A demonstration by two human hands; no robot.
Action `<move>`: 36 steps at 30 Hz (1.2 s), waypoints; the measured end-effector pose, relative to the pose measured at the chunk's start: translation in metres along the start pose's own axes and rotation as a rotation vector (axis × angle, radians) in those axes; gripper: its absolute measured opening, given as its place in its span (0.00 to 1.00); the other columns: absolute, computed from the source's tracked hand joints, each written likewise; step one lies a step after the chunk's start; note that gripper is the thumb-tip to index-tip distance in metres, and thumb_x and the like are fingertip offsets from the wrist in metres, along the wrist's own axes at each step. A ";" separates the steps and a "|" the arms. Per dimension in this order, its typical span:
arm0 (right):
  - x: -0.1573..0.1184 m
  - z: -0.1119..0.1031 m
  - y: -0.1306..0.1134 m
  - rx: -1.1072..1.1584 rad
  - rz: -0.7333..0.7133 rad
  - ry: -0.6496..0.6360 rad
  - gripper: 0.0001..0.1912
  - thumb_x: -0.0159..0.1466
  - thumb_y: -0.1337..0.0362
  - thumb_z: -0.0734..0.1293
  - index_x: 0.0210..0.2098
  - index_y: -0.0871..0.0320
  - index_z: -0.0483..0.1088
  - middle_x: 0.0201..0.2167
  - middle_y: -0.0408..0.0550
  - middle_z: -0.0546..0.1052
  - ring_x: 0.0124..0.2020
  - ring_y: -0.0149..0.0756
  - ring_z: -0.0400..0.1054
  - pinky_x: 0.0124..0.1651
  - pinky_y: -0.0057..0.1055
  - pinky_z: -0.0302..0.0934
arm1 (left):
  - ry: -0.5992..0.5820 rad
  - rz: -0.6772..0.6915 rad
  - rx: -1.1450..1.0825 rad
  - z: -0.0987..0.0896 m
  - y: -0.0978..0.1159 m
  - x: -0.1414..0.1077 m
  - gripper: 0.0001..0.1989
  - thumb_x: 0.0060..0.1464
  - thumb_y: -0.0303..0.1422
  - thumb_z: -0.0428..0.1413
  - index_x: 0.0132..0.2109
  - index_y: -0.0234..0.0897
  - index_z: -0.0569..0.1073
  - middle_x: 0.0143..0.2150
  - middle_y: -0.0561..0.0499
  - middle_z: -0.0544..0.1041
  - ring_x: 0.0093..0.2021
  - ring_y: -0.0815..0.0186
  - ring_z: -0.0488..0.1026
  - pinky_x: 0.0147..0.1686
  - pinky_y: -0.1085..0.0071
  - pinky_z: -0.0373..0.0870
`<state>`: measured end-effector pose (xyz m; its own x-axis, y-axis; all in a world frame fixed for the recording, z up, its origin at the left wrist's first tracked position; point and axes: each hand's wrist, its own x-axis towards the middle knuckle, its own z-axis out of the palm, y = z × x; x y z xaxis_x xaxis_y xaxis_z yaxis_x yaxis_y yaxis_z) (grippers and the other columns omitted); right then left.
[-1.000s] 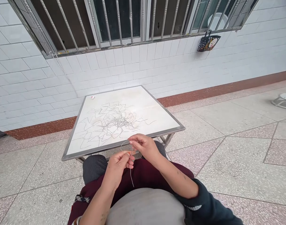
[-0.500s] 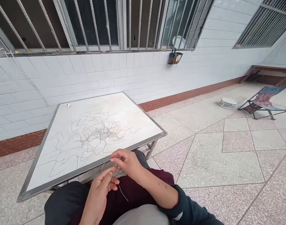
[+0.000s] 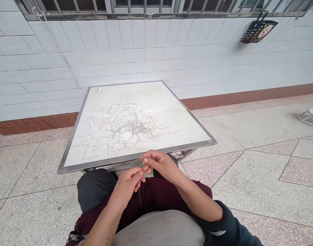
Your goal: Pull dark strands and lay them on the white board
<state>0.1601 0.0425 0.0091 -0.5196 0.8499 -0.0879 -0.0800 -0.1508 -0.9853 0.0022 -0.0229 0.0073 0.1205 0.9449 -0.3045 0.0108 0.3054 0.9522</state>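
My left hand (image 3: pixel 129 184) is closed in a pinch above my lap, holding a thin, pale wire (image 3: pixel 140 197) whose tail hangs below the fingers. A small orange spot shows at the left thumb tip; I cannot tell what it is. Close beside it, slightly higher and to the right, my right hand (image 3: pixel 161 166) pinches the same wire, which bows in a small loop between the two hands. Beyond them, many thin, dark, kinked strands (image 3: pixel 132 128) lie tangled on a white-topped table (image 3: pixel 169 99) with a metal edge.
A small white and red object (image 3: pixel 99 90) sits at the table's far left corner. Behind it stands a white tiled wall (image 3: pixel 136 54) with barred windows. A dark patterned bag (image 3: pixel 259 30) hangs from the bars. A round white stool (image 3: pixel 311 116) is at the far right.
The camera view has turned left and downward, so the table and hands appear further right and the folding chair has left the picture. Both hands keep pinching the wire.
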 end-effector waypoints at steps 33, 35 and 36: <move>0.003 -0.016 0.010 0.417 0.206 -0.292 0.16 0.60 0.54 0.69 0.39 0.61 0.76 0.28 0.44 0.73 0.25 0.22 0.61 0.25 0.19 0.53 | -0.100 -0.094 -0.011 0.018 0.014 -0.010 0.16 0.54 0.42 0.54 0.32 0.33 0.78 0.25 0.51 0.68 0.23 0.71 0.59 0.23 0.74 0.54; 0.002 -0.016 0.011 0.441 0.208 -0.284 0.14 0.59 0.56 0.70 0.37 0.61 0.76 0.32 0.46 0.75 0.30 0.25 0.66 0.32 0.21 0.58 | -0.106 -0.102 0.004 0.017 0.014 -0.011 0.16 0.54 0.42 0.54 0.33 0.33 0.78 0.26 0.51 0.68 0.23 0.71 0.59 0.23 0.74 0.54; 0.002 -0.015 0.011 0.454 0.210 -0.279 0.13 0.59 0.56 0.71 0.37 0.60 0.75 0.33 0.47 0.76 0.31 0.26 0.68 0.34 0.22 0.60 | -0.110 -0.101 0.015 0.017 0.014 -0.011 0.16 0.54 0.42 0.53 0.33 0.33 0.78 0.26 0.51 0.69 0.23 0.71 0.59 0.23 0.74 0.54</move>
<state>0.1708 0.0502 -0.0040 -0.7640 0.6217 -0.1725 -0.2758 -0.5565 -0.7837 0.0178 -0.0312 0.0243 0.2262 0.8906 -0.3946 0.0431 0.3955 0.9174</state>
